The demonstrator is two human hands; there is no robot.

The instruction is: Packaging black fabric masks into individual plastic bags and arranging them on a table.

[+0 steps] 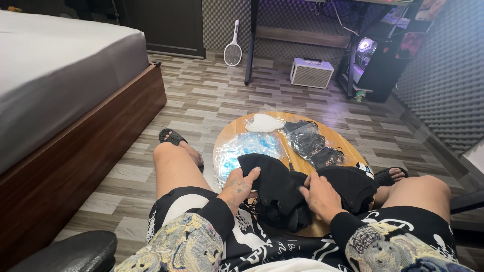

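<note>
My left hand point(239, 185) and my right hand point(318, 194) both grip a pile of black fabric face masks point(277, 189) at the near edge of a small round wooden table point(348, 143). The left hand's thumb lies on top of the black pile; the right hand's fingers curl into it. More black fabric point(353, 184) lies to the right of my right hand. Behind the pile lie a clear bag of blue masks point(247, 148), a white mask point(263, 122) and clear bags of black masks point(313, 143).
I sit with bare knees either side of the table, feet in black sandals point(171, 136). A grey bed on a wooden frame point(75, 131) stands left. A racket-shaped swatter point(233, 50), a small white speaker box point(311, 72) and a desk with a lit computer point(365, 50) stand at the back.
</note>
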